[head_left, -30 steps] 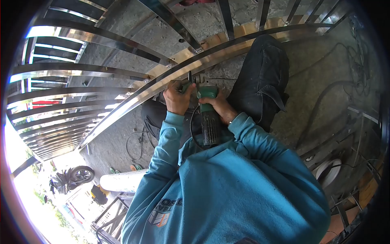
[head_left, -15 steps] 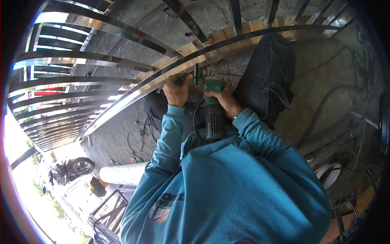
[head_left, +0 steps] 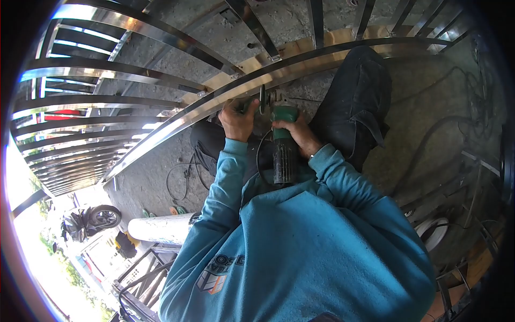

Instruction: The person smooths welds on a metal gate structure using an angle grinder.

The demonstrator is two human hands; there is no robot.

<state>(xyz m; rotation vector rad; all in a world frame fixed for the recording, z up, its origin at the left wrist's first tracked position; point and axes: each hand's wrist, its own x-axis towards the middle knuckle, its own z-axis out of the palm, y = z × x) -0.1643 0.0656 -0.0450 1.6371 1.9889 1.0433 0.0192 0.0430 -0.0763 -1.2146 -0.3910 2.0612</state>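
Note:
A green and dark angle grinder [head_left: 284, 145] stands upright in front of my chest, its head toward the metal frame. My right hand [head_left: 301, 135] is closed around its green upper body, thumb across the front. The thin disc [head_left: 262, 99] is seen edge-on at the left side of the head. Beside the disc, my left hand [head_left: 236, 122] is closed, with its thumb near the disc's edge. Something dark shows between the left fingers, but I cannot make out what it is. Just beyond both hands runs the shiny metal rail [head_left: 225, 97].
Shiny metal bars [head_left: 102, 78] fan out from the rail, ahead and to the left. A cable [head_left: 185, 174] lies on the concrete floor at left. A white cylinder [head_left: 161, 228], a motorcycle [head_left: 91, 220] and a white ring-shaped object [head_left: 433, 233] are farther off.
The view has shifted slightly. Both hands and the grinder keep nearly the same position against the rail, with the right hand's grip unchanged.

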